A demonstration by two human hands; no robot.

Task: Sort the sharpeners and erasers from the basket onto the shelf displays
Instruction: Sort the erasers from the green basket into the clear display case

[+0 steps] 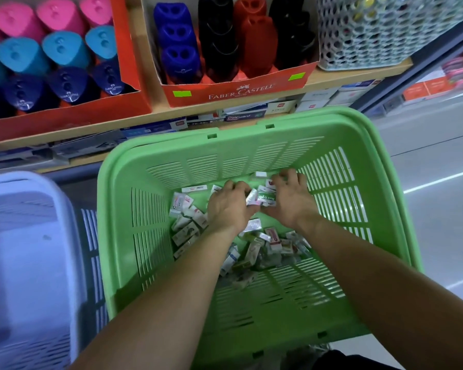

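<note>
**Both hands in the green basket, erasers between them**

Obs. 1, hands. The left hand (230, 206) is down in the green basket (251, 145), fingers curled, thumb side turned to the other hand. It pinches a white-wrapped eraser (251, 196) at its thumb edge. The right hand (292, 201) sits just beside it, fingers also curled. A green-labelled eraser (268, 198) is held against its thumb side (the grip is partly hidden, so how firm it is cannot be told). The two held pieces touch.

Obs. 2, task items. The loose erasers (254, 249) lie on the slotted basket floor. Most sit below both wrists, and a few lie left of the left hand and beyond the fingertips.

Obs. 3, surface and room. Ahead of the hands, past the basket's far rim, runs a wooden shelf (358, 73).
- Straight ahead stands an orange display box (241, 89) marked Faber-Castell. It holds blue sharpeners (177, 36), black sharpeners (217, 36) and red sharpeners (254, 41).
- Ahead and left of the left hand, a second orange box (91, 113) holds pink, turquoise and navy ones.
- Ahead and right of the right hand stands a pale perforated bin (372, 36).
- Under the shelf are stacked small cartons (246, 116).

Left of the left forearm is a lavender basket (24, 236). Right of the right hand is a glossy grey floor (439, 209) with a light streak.
</note>
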